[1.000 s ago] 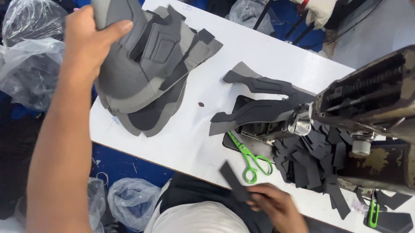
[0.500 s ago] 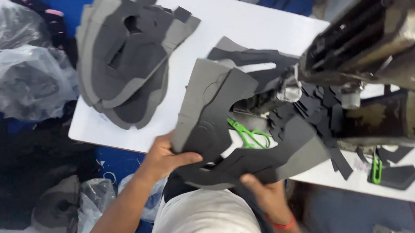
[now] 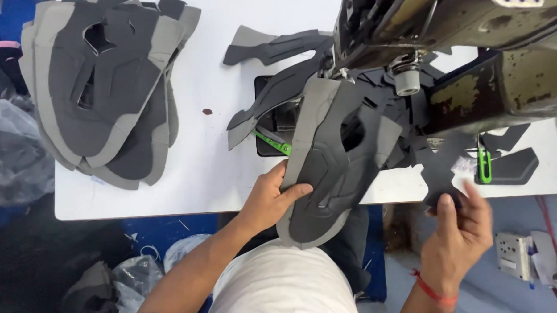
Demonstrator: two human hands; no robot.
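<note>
The right hand (image 3: pixel 458 227) has let go of the large grey shoe panel (image 3: pixel 334 158), now held by the left hand (image 3: pixel 271 196) alone, and pinches a small dark piece (image 3: pixel 441 174) off the counter's front edge.

Grey-and-black shoe upper (image 3: pixel 334 158), white table (image 3: pixel 217 148), green scissors (image 3: pixel 273 144), red wrist thread (image 3: pixel 433 290)

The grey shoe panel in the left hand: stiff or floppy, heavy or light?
The panel looks semi-stiff: gripped at one edge by the left hand, it stands up without drooping. Probably light, since a thumb-and-finger pinch carries it. Its matte surface seems unlikely to slip.
</note>
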